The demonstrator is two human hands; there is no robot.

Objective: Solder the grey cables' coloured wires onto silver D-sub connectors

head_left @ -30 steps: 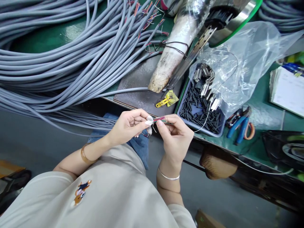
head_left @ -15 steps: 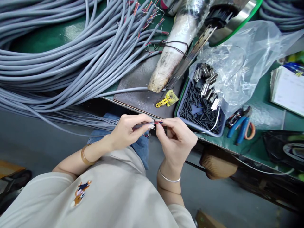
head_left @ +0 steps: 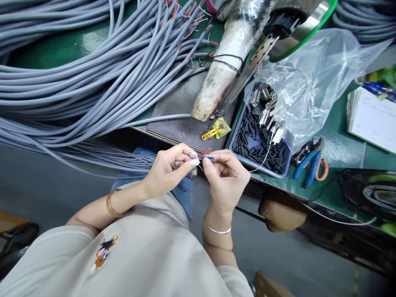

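My left hand point(head_left: 168, 167) and my right hand point(head_left: 227, 177) meet in front of the bench edge, both pinched on the stripped end of a grey cable. Thin coloured wires point(head_left: 206, 155), red, green and blue, stick out between the fingertips. A thin pale wire point(head_left: 272, 142) runs from my right hand up over the blue tray point(head_left: 239, 121). The cable's grey jacket is mostly hidden inside my left hand.
A big heap of grey cables point(head_left: 77, 82) covers the green bench at left. The blue tray holds black sleeves and metal connectors point(head_left: 266, 107) under a clear plastic bag point(head_left: 318, 78). Blue-handled pliers point(head_left: 309, 163) lie to its right. A dirty white cylinder point(head_left: 222, 70) rests on a dark plate point(head_left: 179, 119).
Both hands stayed together at the cable end, shifting slightly up and down. The fingers reworked the coloured wires. The thin pale wire swung over the tray.
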